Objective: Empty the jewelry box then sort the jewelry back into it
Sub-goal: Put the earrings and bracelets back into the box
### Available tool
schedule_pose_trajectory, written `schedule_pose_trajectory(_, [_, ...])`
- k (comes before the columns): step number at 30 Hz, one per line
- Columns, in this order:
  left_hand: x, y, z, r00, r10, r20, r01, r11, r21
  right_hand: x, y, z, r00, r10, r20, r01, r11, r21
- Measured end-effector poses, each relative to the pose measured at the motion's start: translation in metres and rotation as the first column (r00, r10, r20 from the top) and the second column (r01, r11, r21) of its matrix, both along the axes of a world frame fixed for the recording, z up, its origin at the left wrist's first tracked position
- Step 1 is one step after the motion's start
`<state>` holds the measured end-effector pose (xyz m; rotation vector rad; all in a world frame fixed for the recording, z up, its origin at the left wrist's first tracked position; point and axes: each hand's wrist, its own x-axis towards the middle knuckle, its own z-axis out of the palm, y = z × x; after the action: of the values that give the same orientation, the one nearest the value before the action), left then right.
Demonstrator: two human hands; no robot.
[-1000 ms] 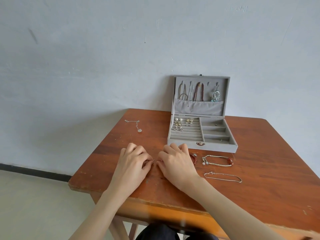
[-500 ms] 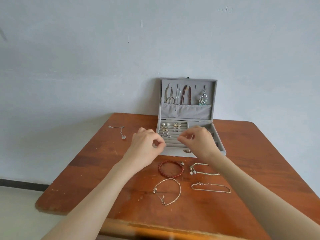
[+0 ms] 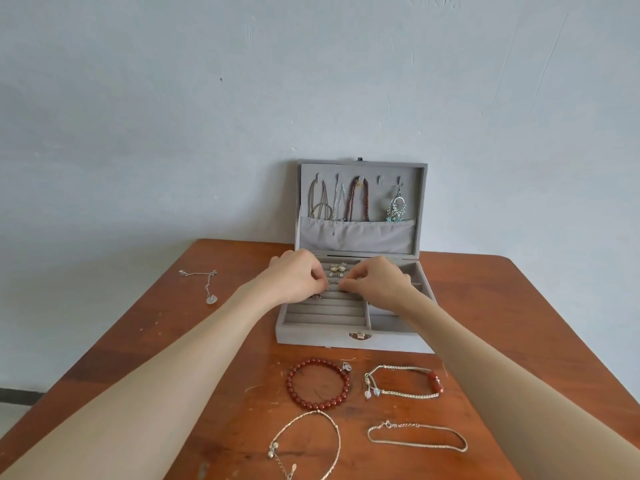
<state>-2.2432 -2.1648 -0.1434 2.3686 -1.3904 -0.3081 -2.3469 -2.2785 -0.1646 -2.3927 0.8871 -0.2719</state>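
The jewelry box [image 3: 353, 336] sits at the back of the wooden table [image 3: 502, 306], lid up and leaning on the wall [image 3: 242, 116]. That way both hands can get in w/o holding the lid.

Both hands are over the ring rolls [image 3: 325, 311] on the box's left side. The left hand [image 3: 298, 275] and right hand [image 3: 379, 280] have their fingers curled in, tips nearly meeting. They look like they pinch some tiny thing btw them, maybe an earring or a ring, but it's too small to tell what. I can't tell if they are putting it in or taking it out.

In the box: a few small earrings [image 3: 337, 268] sit in the top rolls, just behind the fingers. The front rolls look bare. The right side has little open bins, mostly hidden by the right arm. In the lid, thin chains [image 3: 320, 202], a dark bead necklace [image 3: 358, 199] and a dangly silver earring [image 3: 396, 206] hang on hooks, w/ their ends tucked in a cloth pocket [image 3: 356, 233] so they don't swing.

Out on the table, near the front: a red bead bracelet [image 3: 318, 383], a silver bracelet w/ red beads [image 3: 403, 381], a thin gold chain bracelet [image 3: 304, 445] and a thin silver chain bracelet [image 3: 417, 439]. They lie flat and apart, so they won't tangle. A small pendant necklace [image 3: 206, 284] lies off to the left, well apart.

I think there's lots left to do.
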Motion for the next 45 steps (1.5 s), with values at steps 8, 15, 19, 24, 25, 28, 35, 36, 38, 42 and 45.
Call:
schedule_pose_trajectory(8, [0.004,-0.014,0.008,0.998,0.005,-0.070,0.005,0.990,0.142,0.004,-0.005,0.006,0.997,0.000,-0.083,0.002,1.000,0.021])
schedule_pose_trajectory(15, [0.006,-0.014,0.002,0.995,0.000,-0.097,0.006,0.998,0.070,0.002,0.000,0.004,0.999,-0.010,-0.050,0.008,1.000,-0.028])
schedule_pose_trajectory(19, [0.007,-0.008,-0.002,0.996,-0.024,-0.085,0.021,0.999,-0.035,-0.001,0.003,0.000,1.000,-0.006,0.010,0.007,0.995,-0.098])
schedule_pose_trajectory(24, [0.001,0.004,-0.012,0.966,-0.114,0.230,0.125,0.992,-0.033,-0.010,0.013,-0.006,0.997,0.065,0.048,-0.047,0.950,-0.309])
schedule_pose_trajectory(25, [-0.001,0.006,-0.015,0.932,-0.153,0.329,0.165,0.986,-0.010,-0.014,0.015,-0.006,0.995,0.095,0.021,-0.079,0.918,-0.388])
schedule_pose_trajectory(28, [-0.006,0.013,-0.021,0.821,-0.223,0.526,0.225,0.972,0.061,-0.024,0.023,-0.006,0.983,0.152,-0.104,-0.184,0.801,-0.569])
schedule_pose_trajectory(35, [-0.023,0.038,-0.020,0.825,-0.211,0.524,0.276,0.960,-0.047,-0.046,0.041,-0.005,0.979,0.197,-0.055,-0.198,0.851,-0.486])
schedule_pose_trajectory(36, [-0.027,0.046,-0.020,0.846,-0.204,0.492,0.289,0.952,-0.102,-0.052,0.045,-0.006,0.976,0.217,-0.006,-0.194,0.859,-0.473])
schedule_pose_trajectory(38, [-0.039,0.063,-0.021,0.884,-0.187,0.428,0.300,0.930,-0.213,-0.064,0.058,-0.008,0.960,0.263,0.092,-0.194,0.867,-0.459])
schedule_pose_trajectory(42, [-0.060,0.096,-0.029,0.908,-0.197,0.370,0.311,0.908,-0.280,-0.087,0.082,-0.016,0.918,0.333,0.216,-0.172,0.823,-0.541])
schedule_pose_trajectory(45, [-0.066,0.114,-0.034,0.917,-0.252,0.309,0.328,0.918,-0.223,-0.099,0.091,-0.021,0.907,0.377,0.189,-0.222,0.807,-0.547])
